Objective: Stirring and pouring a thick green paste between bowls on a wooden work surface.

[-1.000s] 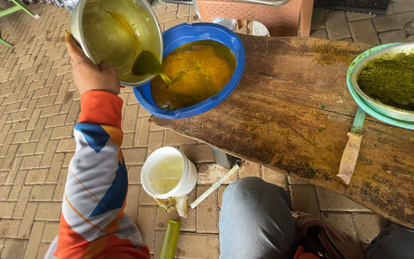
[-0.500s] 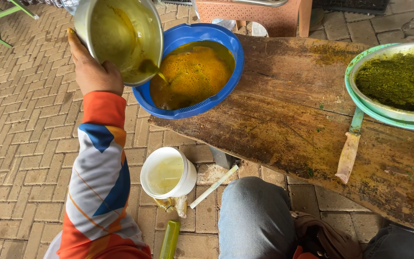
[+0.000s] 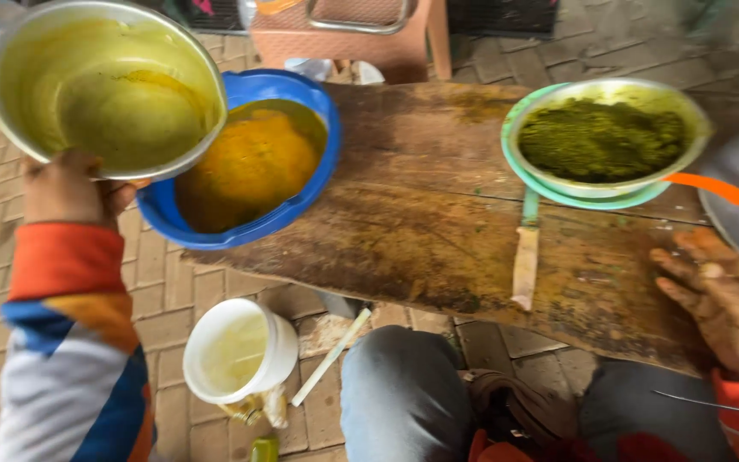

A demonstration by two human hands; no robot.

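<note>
My left hand point(image 3: 70, 188) grips the near rim of a metal bowl point(image 3: 104, 90) that is tilted toward me, its inside smeared with yellow-green residue. Just right of it a blue plastic basin point(image 3: 305, 184) sits on the left end of a stained wooden board point(image 3: 421, 231) and holds orange-yellow paste. My right hand point(image 3: 724, 299) rests flat on the board's right end with fingers spread, holding nothing. A metal bowl of green paste point(image 3: 605, 137) stands in a green plate point(image 3: 558, 195) at the back right.
A knife point(image 3: 525, 257) with a pale handle lies on the board near the green plate. An orange spoon handle point(image 3: 712, 188) sticks out to the right. Below on the brick floor stand a white cup point(image 3: 237, 351) and a white stick point(image 3: 331, 358). My knees sit under the board.
The metal bowl has swung back from above the blue basin, away to the left, and no longer pours. The view shifted right, bringing my right hand into sight.
</note>
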